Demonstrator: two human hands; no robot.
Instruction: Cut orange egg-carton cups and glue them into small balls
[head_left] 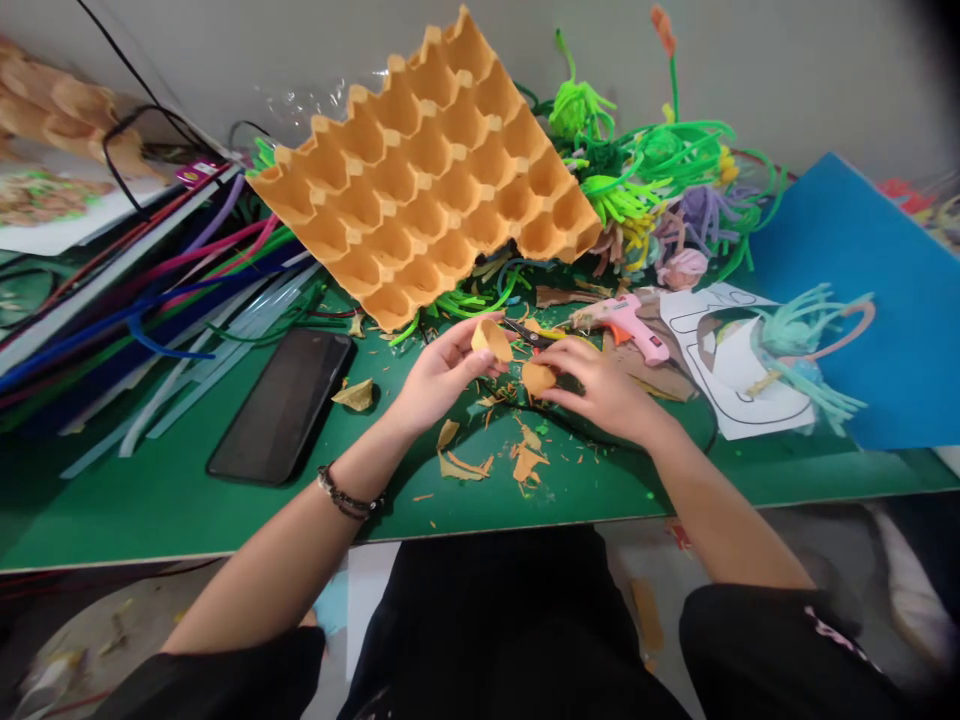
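Note:
My left hand (450,368) is closed on a tan egg-carton cup (491,341), its hollow side tipped up between thumb and fingers. Just to the right, my right hand (589,378) pinches a smaller rounded piece of egg carton (538,378). The two pieces are close but apart. Behind the hands lie scissors (529,333), partly hidden by the fingers. Torn carton scraps (527,462) and crumbs are scattered below on the green table (600,480). A loose carton piece (354,396) rests left of my left hand.
A large egg tray (420,170) leans at the back over fuzzy-stem bundles (660,160). A pink glue gun (637,330) lies right of the scissors. A black phone (283,405) lies at left. Printed paper (739,400) and a blue sheet (862,300) are at right.

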